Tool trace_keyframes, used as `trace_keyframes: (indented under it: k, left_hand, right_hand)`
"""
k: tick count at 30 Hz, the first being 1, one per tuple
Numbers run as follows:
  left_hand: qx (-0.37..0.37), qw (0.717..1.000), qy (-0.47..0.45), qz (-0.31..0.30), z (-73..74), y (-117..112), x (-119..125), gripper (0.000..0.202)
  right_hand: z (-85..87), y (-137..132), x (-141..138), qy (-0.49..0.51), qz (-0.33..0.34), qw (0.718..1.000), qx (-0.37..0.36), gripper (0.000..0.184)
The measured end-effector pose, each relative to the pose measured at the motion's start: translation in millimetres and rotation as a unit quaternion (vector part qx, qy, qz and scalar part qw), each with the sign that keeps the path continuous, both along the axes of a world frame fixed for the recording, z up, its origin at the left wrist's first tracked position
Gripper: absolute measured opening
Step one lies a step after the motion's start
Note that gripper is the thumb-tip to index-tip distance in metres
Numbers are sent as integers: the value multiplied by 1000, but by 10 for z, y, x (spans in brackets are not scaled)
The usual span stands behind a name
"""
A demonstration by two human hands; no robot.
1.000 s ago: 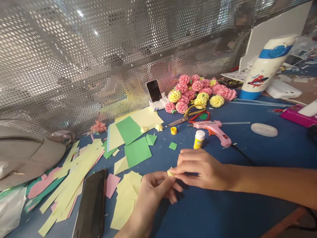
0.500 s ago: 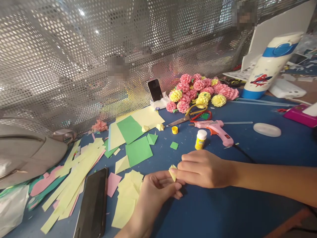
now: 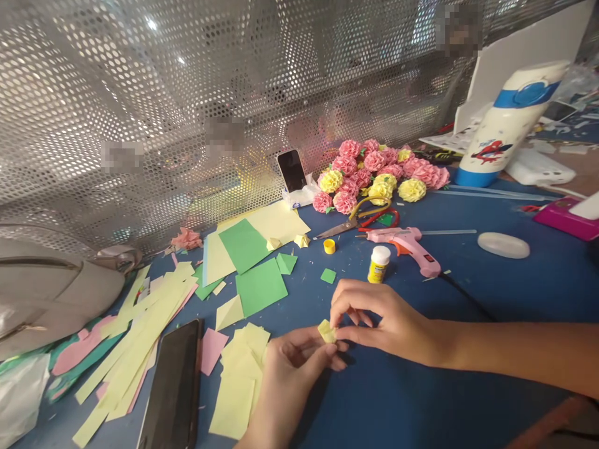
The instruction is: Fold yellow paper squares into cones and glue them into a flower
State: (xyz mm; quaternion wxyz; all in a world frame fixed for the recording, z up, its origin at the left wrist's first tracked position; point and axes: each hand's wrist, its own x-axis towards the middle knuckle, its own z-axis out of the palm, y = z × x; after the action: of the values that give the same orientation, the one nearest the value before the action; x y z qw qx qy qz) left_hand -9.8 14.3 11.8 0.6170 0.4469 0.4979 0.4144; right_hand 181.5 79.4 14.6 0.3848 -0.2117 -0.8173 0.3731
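- Paper piece (image 3: 326, 332), small, yellow and folded, is between both hands, between five and six o'clock in my view.
- Left hand (image 3: 292, 374) grasps it with fingers and thumb.
- Right hand (image 3: 388, 318) pinches its edge with the fingertips, from three o'clock.
- From this piece, I see the white-capped bottle (image 3: 378, 268) at one o'clock, the green sheet (image 3: 262, 288) at ten, the yellow sheets (image 3: 234, 399) at eight.
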Motion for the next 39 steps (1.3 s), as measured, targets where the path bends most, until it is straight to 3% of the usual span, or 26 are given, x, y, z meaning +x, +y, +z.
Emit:
trace_keyframes:
  k: [9, 14, 23, 39]
  left_hand:
    - [81, 991, 105, -14, 33, -47, -46, 28]
    - [82, 993, 85, -19, 59, -67, -46, 28]
    - [54, 998, 22, -8, 62, -68, 21, 30]
    - [-1, 999, -46, 26, -20, -70, 92, 41]
  right_hand:
    - [16, 47, 36, 44, 34, 992, 111, 6]
    - [67, 44, 42, 52, 36, 988, 144, 7]
    - [71, 10, 26, 48, 37, 989, 133, 8]
    - [19, -18, -12, 12, -28, 994, 104, 13]
